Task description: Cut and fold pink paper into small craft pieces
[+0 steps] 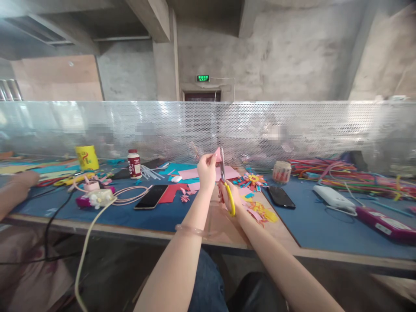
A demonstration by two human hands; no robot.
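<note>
My left hand (pixel 206 170) is raised above the table and pinches a small pink paper piece (pixel 217 154) between its fingertips. My right hand (pixel 228 196) grips yellow-handled scissors (pixel 225 182) with the blades pointing up against the pink piece. Both hands hover over the table's near edge (pixel 152 232). Below them lie pink and red paper sheets (pixel 195 173) and small cut scraps (pixel 260 212). A paper flower (pixel 253 180) lies just right of the scissors.
Two black phones (pixel 151 196) (pixel 281 197) lie flat on the blue mat. A small bottle (pixel 134 164), a yellow cup (pixel 86 157), a jar (pixel 281 171), a white power bank (pixel 333 197) and coloured sticks (pixel 351 175) stand around. Another person's arm (pixel 14 190) rests at left. A perforated screen (pixel 208 130) backs the table.
</note>
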